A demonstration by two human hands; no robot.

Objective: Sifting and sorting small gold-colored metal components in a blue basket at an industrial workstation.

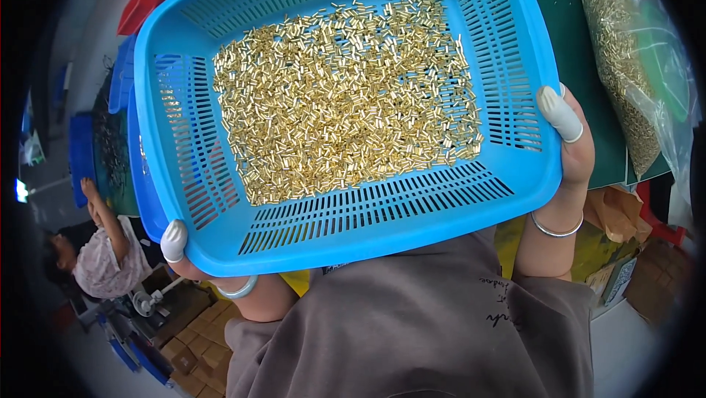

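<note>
Head view is showing two hands well apart, both clamping on one blue basket (353, 247). Left hand (184, 264) is gripping the near left corner, and right hand (578, 151) is gripping the right side – each thumb is wearing a white cover and pressing on the rim, while the other fingers are mostly hiding from view. The basket is sitting between and beyond the hands, and many small gold-coloured metal pieces (353, 104) are spreading over its slotted bottom. A bracelet is circling each wrist. Beyond the right hand, a clear plastic bag (624, 60) of small pieces is resting on the green worktop (565, 27). Brown paper (616, 210) is lying just beside the right wrist. Well to the left of the left hand, another person (114, 260) is reaching toward blue trays (82, 159) – stacked cartons (202, 350) are standing nearer, below that hand.
</note>
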